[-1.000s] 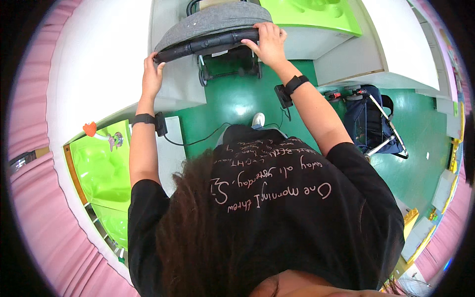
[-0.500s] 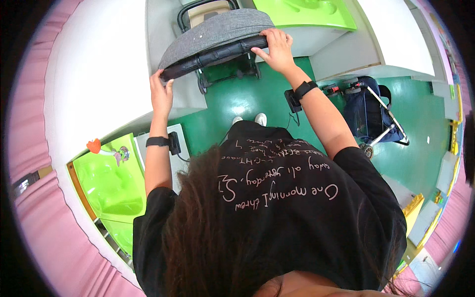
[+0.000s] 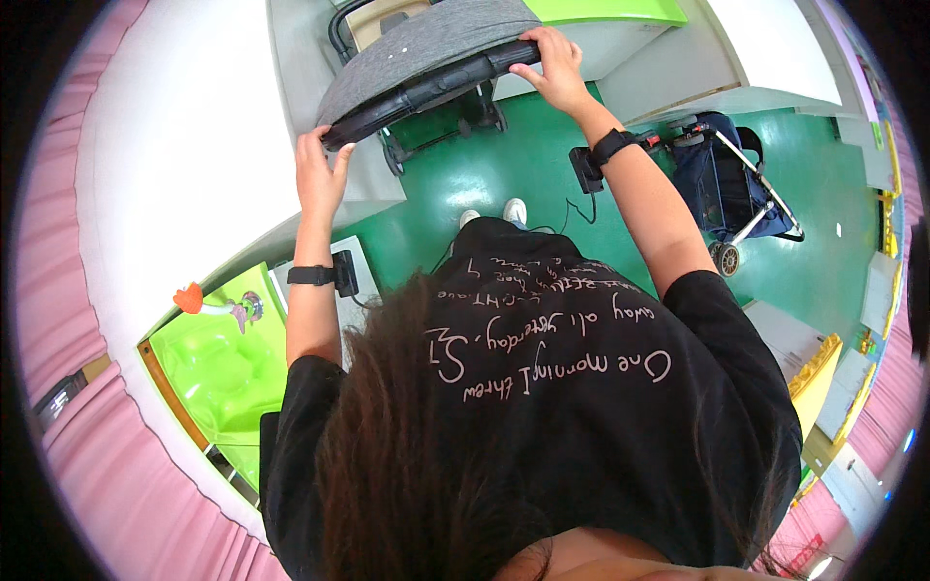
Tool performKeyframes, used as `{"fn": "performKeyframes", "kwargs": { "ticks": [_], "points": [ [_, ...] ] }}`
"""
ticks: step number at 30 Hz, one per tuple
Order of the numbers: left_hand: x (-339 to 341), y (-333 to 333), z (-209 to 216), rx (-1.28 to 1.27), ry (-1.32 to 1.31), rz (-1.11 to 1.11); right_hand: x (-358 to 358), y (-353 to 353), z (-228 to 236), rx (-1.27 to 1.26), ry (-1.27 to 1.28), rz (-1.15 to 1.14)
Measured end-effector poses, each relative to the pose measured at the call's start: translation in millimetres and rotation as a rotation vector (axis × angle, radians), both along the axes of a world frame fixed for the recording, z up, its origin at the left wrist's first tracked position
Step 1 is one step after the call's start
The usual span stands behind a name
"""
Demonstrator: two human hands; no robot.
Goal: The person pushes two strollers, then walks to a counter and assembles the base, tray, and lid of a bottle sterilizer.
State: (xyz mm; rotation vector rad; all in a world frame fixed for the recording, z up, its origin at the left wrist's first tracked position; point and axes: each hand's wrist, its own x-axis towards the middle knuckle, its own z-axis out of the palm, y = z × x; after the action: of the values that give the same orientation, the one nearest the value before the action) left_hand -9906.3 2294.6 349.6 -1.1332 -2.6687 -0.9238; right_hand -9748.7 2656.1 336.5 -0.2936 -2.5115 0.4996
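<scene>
At the top of the head view stands a stroller with a grey fabric hood (image 3: 418,46). A black padded bar (image 3: 426,94) runs along the hood's near edge, slanting up to the right. My left hand (image 3: 321,174) is closed round the bar's left end, thumb on the near side. Round the right end my right hand (image 3: 556,71) is closed in the same way, fingers over the top. Below the hood, the stroller's dark frame and wheels (image 3: 395,155) show in part on the green floor. The hood hides most of the seat.
A folded dark blue stroller (image 3: 722,184) lies on the floor to the right. White cabinet walls (image 3: 668,73) flank the grey-hooded stroller. At left is a bright green basin (image 3: 218,349) with an orange heart-topped tap (image 3: 189,298). Pink curtains (image 3: 82,426) hang beyond.
The view has shifted a little, and the hood sits higher in it. The bar slants slightly more, with my right hand higher. Both hands keep their hold.
</scene>
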Motion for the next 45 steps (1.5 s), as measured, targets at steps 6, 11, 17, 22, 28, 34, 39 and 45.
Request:
{"fn": "performKeyframes", "kwargs": {
  "ticks": [6,11,17,22,28,34,39,45],
  "points": [
    [-2,0,-1,0.051,-0.037,-0.013,5,-9,-5,-0.015,0.095,-0.117],
    [6,-3,-5,0.075,0.029,-0.009,24,-19,1,-0.187,0.118,-0.05],
    [39,30,12,0.151,0.242,-0.096,136,4,-34,-0.581,-0.194,-0.118],
    [92,102,19,0.229,0.35,-0.338,298,26,-67,-0.774,-0.354,-0.434],
    [187,203,22,0.242,0.262,-0.684,487,36,-87,-0.949,-0.076,-0.911],
    [304,307,-10,0.123,0.02,-1.063,628,10,-92,-0.998,0.084,-1.149],
    [413,378,-47,-0.259,-0.332,-1.363,722,-41,-109,-0.957,0.108,-1.345],
    [527,452,-85,-0.579,-0.256,-1.627,804,-128,-139,-1.094,0.468,-1.542]
  ]
}}
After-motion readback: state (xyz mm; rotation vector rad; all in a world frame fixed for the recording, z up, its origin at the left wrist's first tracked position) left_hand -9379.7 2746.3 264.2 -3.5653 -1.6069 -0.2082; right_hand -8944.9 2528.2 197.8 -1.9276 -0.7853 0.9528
